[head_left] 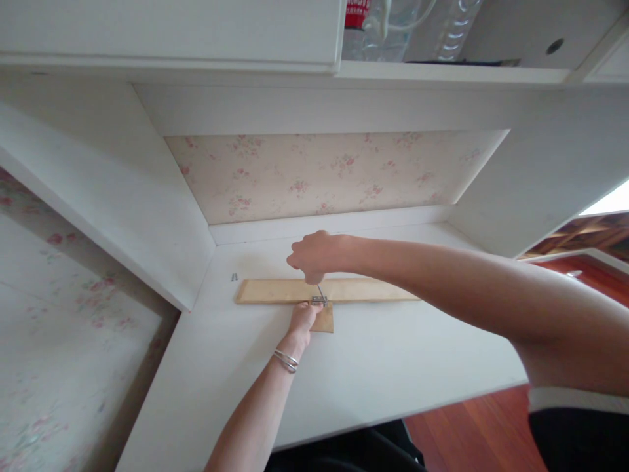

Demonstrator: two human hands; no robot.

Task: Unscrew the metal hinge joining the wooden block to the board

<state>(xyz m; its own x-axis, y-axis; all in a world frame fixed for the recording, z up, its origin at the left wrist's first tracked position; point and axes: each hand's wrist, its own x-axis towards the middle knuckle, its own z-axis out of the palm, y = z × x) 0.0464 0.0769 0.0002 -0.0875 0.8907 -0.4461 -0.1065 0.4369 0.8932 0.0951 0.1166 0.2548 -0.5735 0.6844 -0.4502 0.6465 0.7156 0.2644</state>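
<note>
fastening a small metal bracket (319, 301) where a long wooden strip (339, 290) meets a short wooden piece (325, 319) on the white worktop (393, 354). right hand (314, 254) fisted in a tight grip around a handle, thin screwdriver shaft (321, 292) slanting down from under that grip onto the bracket; handle itself hidden inside the fist. left hand (304, 317) just below the right grip, pressed flat-ish on the short piece with fingertips touching the bracket, pinning rather than clasping; bangles (286, 360) at the wrist. long strip lying crosswise just beneath the right grip, running out to both sides; short piece butted against its near edge, directly under the left hand.

looks like mid-way through driving a screw, though the screw head is too small to make out. two spare screws (234, 276) well off to the left of both grips, near the strip's far-left end.

next move, by judgement: steady downward pressure along the shaft while turning, tip kept seated, left hand holding both pieces from sliding apart. after that, probably a reach left for a spare screw.
</note>
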